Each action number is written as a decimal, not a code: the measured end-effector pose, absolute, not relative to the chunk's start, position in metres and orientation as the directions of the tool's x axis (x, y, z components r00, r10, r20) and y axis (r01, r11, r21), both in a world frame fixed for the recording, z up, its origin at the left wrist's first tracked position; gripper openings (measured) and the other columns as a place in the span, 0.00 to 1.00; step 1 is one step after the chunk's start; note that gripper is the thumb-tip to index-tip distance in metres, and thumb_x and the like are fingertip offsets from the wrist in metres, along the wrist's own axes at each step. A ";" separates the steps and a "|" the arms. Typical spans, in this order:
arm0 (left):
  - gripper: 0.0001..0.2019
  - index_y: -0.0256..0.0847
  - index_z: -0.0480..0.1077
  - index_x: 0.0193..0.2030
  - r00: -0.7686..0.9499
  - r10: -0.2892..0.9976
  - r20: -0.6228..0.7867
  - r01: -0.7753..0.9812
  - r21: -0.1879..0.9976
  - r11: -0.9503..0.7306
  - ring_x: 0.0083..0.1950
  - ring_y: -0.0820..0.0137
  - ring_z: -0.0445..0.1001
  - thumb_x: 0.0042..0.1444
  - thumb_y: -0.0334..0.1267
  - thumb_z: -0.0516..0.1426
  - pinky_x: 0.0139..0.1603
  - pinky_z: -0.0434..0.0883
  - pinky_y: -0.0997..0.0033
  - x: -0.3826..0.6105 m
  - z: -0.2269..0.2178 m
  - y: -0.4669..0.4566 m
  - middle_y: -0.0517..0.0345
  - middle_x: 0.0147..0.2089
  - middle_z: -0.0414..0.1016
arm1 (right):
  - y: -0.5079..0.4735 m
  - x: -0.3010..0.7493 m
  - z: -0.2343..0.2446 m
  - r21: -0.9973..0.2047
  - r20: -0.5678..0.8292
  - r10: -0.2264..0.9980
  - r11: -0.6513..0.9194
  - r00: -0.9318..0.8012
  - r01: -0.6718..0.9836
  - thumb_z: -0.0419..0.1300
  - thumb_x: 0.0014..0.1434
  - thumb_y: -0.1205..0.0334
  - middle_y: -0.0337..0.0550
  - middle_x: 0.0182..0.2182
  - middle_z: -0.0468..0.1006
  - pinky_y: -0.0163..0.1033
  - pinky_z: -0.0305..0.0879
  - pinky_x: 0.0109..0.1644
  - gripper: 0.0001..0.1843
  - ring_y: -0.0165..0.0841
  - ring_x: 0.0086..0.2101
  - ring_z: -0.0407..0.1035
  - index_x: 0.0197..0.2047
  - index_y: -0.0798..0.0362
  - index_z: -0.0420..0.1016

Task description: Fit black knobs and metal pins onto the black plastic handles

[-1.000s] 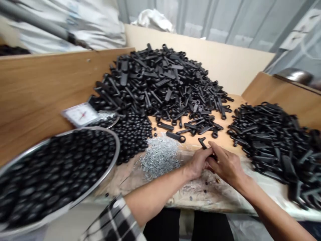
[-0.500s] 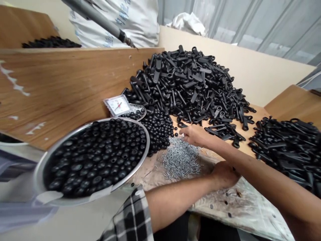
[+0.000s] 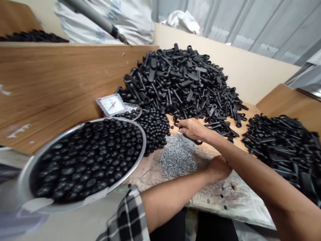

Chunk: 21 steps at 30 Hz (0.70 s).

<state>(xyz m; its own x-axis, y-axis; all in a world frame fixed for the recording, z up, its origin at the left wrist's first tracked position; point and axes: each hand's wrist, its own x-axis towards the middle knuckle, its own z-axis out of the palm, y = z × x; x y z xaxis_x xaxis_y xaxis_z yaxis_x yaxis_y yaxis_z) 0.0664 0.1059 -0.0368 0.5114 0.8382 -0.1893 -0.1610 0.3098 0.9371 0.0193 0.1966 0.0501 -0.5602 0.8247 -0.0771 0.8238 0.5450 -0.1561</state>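
Note:
My right hand reaches across to the far edge of a heap of small silver screws, its fingers pinched together over them; what they hold is too small to make out. A black lever part lies just under that hand. My left hand, on a plaid-sleeved arm, rests curled on the stained paper sheet right of the screws, its contents hidden. Loose black round knobs lie just left of my right hand.
A metal bowl full of black knobs sits at the left, with a small clock behind it. A big pile of black lever parts fills the back and another pile the right. Wooden boards wall the bench.
My hands were together at the table's front on a black part; the right hand has since gone left to the screw heap while the left stays curled on the paper. The view swung left.

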 end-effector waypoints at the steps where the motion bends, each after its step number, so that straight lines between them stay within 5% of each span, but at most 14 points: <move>1: 0.03 0.39 0.64 0.19 0.513 0.836 -0.197 -0.140 0.941 0.308 0.20 0.73 0.63 0.40 0.30 0.54 0.20 0.60 0.75 0.065 -0.036 0.106 0.62 0.14 0.62 | 0.187 0.034 0.059 -0.270 -0.015 0.831 0.532 -0.556 0.803 0.53 0.54 0.64 0.41 0.27 0.74 0.33 0.59 0.31 0.11 0.30 0.28 0.68 0.37 0.53 0.74; 4: 0.04 0.39 0.60 0.17 0.518 0.829 -0.210 -0.108 0.946 0.306 0.14 0.77 0.57 0.38 0.29 0.50 0.16 0.56 0.77 0.064 -0.032 0.107 0.65 0.11 0.57 | 0.156 0.090 0.076 -0.648 0.161 0.880 0.436 -0.448 0.624 0.54 0.54 0.64 0.37 0.22 0.71 0.31 0.61 0.27 0.08 0.26 0.24 0.66 0.37 0.55 0.72; 7: 0.04 0.39 0.59 0.17 0.514 0.835 -0.196 -0.102 0.953 0.287 0.13 0.78 0.55 0.39 0.31 0.49 0.15 0.54 0.77 0.062 -0.029 0.109 0.66 0.11 0.57 | 0.128 0.150 0.068 -0.837 0.292 0.938 0.344 -0.185 0.425 0.60 0.49 0.62 0.36 0.22 0.71 0.32 0.63 0.25 0.08 0.26 0.23 0.65 0.35 0.54 0.73; 13: 0.03 0.37 0.63 0.25 0.417 0.893 -0.170 -0.012 0.981 0.192 0.15 0.78 0.55 0.43 0.33 0.51 0.16 0.53 0.77 0.058 -0.029 0.117 0.67 0.12 0.57 | 0.107 0.215 0.017 -0.933 0.276 0.948 0.225 0.157 0.282 0.66 0.41 0.62 0.36 0.22 0.72 0.32 0.59 0.23 0.11 0.25 0.20 0.61 0.32 0.55 0.77; 16: 0.07 0.37 0.66 0.31 0.329 0.934 -0.142 0.062 0.990 0.129 0.16 0.77 0.57 0.43 0.32 0.51 0.18 0.55 0.77 0.057 -0.026 0.120 0.68 0.13 0.58 | 0.106 0.214 0.005 -0.961 0.214 0.970 0.187 0.117 0.203 0.66 0.40 0.63 0.34 0.20 0.70 0.31 0.59 0.23 0.11 0.24 0.20 0.61 0.31 0.55 0.77; 21: 0.04 0.38 0.66 0.25 0.267 0.963 -0.033 0.189 0.982 -0.019 0.20 0.76 0.59 0.46 0.34 0.52 0.23 0.57 0.76 0.057 -0.024 0.119 0.67 0.15 0.60 | 0.101 0.203 -0.002 -0.976 0.198 0.976 0.205 -0.088 0.076 0.62 0.48 0.62 0.37 0.25 0.73 0.30 0.63 0.27 0.08 0.25 0.23 0.65 0.32 0.56 0.76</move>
<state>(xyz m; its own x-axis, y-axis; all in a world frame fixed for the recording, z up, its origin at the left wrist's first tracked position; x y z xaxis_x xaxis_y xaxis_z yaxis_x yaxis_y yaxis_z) 0.0574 0.1190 -0.0238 0.2669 0.9632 -0.0328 0.1887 -0.0189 0.9819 0.2031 0.1013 -0.0019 -0.0882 0.9762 0.1982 0.0763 0.2050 -0.9758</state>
